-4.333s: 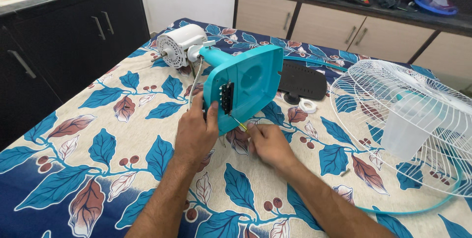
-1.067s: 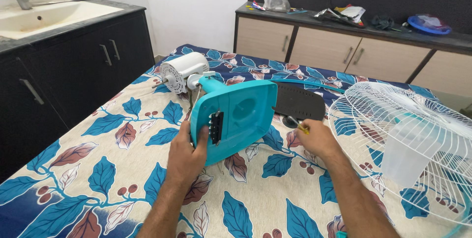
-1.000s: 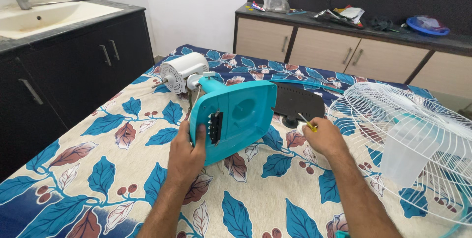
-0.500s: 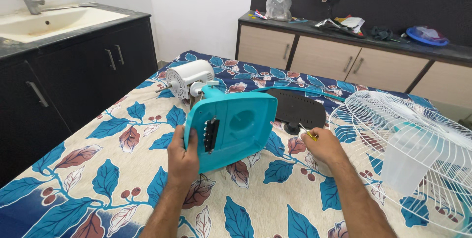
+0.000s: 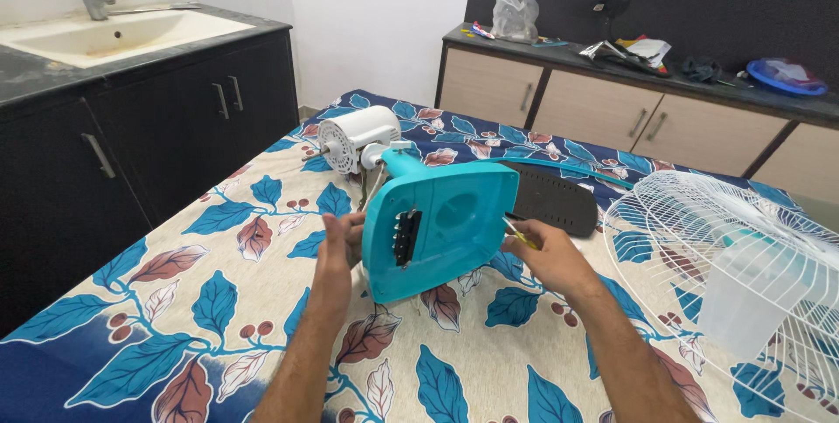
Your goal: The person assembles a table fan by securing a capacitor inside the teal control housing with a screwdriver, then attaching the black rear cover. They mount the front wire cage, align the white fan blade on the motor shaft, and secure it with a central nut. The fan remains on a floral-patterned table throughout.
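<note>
The left hand grips the left edge of the teal fan base, its fingers wrapped on that edge beside a strip of black switch buttons. The base stands tilted up on its lower edge on a bed covered with a blue-leaf sheet, its flat underside facing the camera, near the middle of the view. The right hand sits at the base's 3 o'clock, just beside its right edge, fingers closed on a small yellow-handled screwdriver whose tip points toward the base; whether the tip touches it cannot be told. From the base's 11 o'clock a teal neck rises to the white fan motor, which lies on the sheet. At the base's 2 o'clock lies a black bottom plate, with a thin teal ring running behind it. At 3 o'clock, well apart, rests the white wire fan guard with a translucent blade inside. A dark sink cabinet stands at 9 o'clock and a beige sideboard at 1 o'clock.
</note>
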